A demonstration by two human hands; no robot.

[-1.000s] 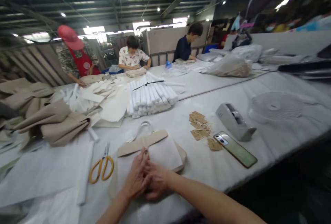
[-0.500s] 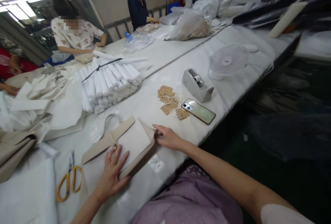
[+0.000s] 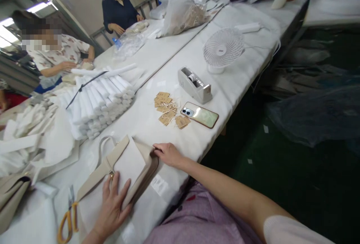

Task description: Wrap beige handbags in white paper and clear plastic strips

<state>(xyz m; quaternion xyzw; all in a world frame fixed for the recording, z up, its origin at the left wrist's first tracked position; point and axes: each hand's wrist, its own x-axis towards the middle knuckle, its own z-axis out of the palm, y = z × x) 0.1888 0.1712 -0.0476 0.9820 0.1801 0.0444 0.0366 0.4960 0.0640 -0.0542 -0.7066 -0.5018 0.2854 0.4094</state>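
Note:
A beige handbag [image 3: 141, 150] lies on the table in front of me, with a white sheet [image 3: 128, 163] over its front and its handle [image 3: 101, 147] pointing away. My left hand [image 3: 114, 202] rests with spread fingers on the sheet and bag front, close to the small metal clasp [image 3: 111, 175]. At the bag's right corner, my right hand [image 3: 168, 154] pinches the edge between thumb and fingers. Orange-handled scissors [image 3: 68, 217] lie left of the bag.
Beyond the bag are brown tags [image 3: 168, 109] with strings, a phone [image 3: 199, 115], a tape dispenser [image 3: 194, 85] and a white fan [image 3: 224, 48]. A bundle of white rolls [image 3: 98, 105] stands left. Two people [image 3: 120, 13] work across the table; another beige bag [image 3: 12, 199] lies at far left.
The view has shifted, so the whole table scene sits further left. Both hands keep much the same hold on the bag.

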